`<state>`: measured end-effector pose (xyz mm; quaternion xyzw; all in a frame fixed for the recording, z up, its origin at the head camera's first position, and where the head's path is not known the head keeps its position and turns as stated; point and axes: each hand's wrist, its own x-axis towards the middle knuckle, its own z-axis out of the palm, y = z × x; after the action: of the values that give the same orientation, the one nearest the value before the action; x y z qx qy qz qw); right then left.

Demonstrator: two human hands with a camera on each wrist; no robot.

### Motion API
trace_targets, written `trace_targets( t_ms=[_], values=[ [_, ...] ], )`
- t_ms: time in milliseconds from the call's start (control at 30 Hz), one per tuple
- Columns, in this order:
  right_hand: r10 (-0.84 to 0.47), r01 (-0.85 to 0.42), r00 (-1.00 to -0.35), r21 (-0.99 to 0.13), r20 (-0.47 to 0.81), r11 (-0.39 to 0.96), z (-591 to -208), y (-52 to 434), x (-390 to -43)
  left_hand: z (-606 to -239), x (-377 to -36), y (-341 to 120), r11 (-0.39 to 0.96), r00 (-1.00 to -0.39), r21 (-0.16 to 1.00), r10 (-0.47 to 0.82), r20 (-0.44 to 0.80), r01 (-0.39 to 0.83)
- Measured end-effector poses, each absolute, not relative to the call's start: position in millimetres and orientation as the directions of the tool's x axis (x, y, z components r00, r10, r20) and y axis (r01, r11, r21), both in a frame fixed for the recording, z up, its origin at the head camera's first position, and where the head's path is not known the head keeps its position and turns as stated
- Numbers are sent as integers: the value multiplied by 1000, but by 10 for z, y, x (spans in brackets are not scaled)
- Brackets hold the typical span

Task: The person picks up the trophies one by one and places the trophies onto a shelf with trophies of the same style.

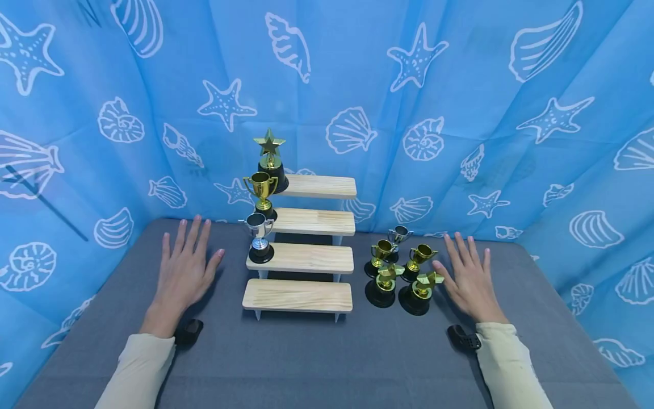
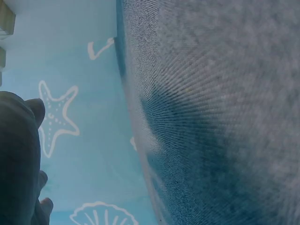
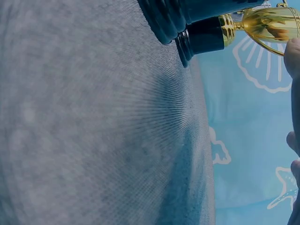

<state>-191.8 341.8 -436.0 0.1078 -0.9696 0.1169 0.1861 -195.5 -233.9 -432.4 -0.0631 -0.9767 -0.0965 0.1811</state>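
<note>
Nearest us, both wrist views are mostly blurred grey bench (image 1: pixel 317 363) cloth. In the left wrist view our own hand is only a dark shape at the edge. The right wrist view cuts off all but two black bases and one gold cup.

Our left hand (image 1: pixel 185 271) lies flat on the bench, fingers (image 1: pixel 194 236) spread and holding nothing, left of the wooden step shelf (image 1: pixel 298 295). Our right hand (image 1: pixel 469 281) lies flat too, fingers spread, its thumb just beside the loose trophies (image 1: pixel 401 272); we cannot tell if it touches them. Farther back, three trophies (image 1: pixel 261 213) stand on the left ends of the upper steps.
</note>
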Motion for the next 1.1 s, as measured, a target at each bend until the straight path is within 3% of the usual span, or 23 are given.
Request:
trace_targets(
  t_ms=[733, 1100],
  values=[
    [-145, -265, -896, -244, 419, 933, -4383, 3419, -1927, -4348, -1941, -2302, 964, -929, 206, 87, 360, 171],
    [-92, -192, -942, -295, 322, 936, -4367, 3396, -1912, -4337, -1911, -2264, 970, -963, 201, 81, 258, 136]
  ],
)
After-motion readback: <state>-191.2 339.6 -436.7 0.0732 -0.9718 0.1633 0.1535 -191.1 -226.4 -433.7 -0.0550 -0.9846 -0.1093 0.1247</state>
